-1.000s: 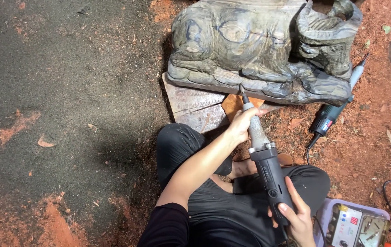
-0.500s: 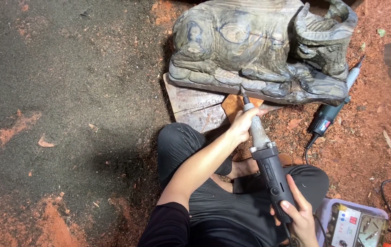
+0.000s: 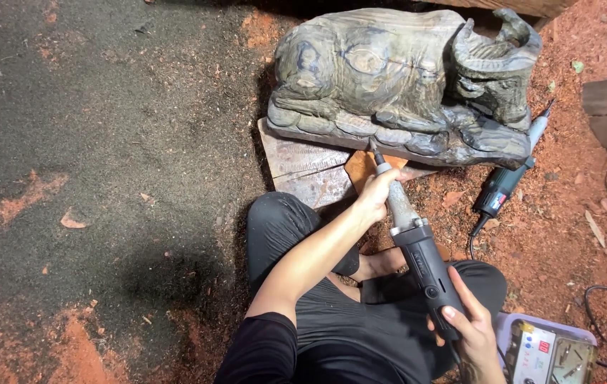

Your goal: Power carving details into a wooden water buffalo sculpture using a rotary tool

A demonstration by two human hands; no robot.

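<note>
the ground [image 3: 104, 142] is dark packed earth strewn with red sawdust, redder toward the right side. on it lies a large grey wooden carving of a reclining horned animal [image 3: 403, 78], resting on a flat plank [image 3: 303, 167] at the top of the view. the person sits cross-legged just below it, in dark trousers [image 3: 360, 313]. a long grey-and-black die grinder [image 3: 417, 249] runs diagonally from the lap up to the carving's lower edge, its thin bit touching the base of the carving. the left hand [image 3: 378, 192] is wrapped closed around the grinder's slim metal neck, near the tip. the right hand [image 3: 470, 334] grips the thick black body at the rear, fingers curled round it. a second, smaller power tool [image 3: 506, 178] lies on the sawdust just right of the carving, its tip touching the carving's end. a pale plastic tray [image 3: 545, 348] sits just beside the right hand, at the bottom edge
</note>
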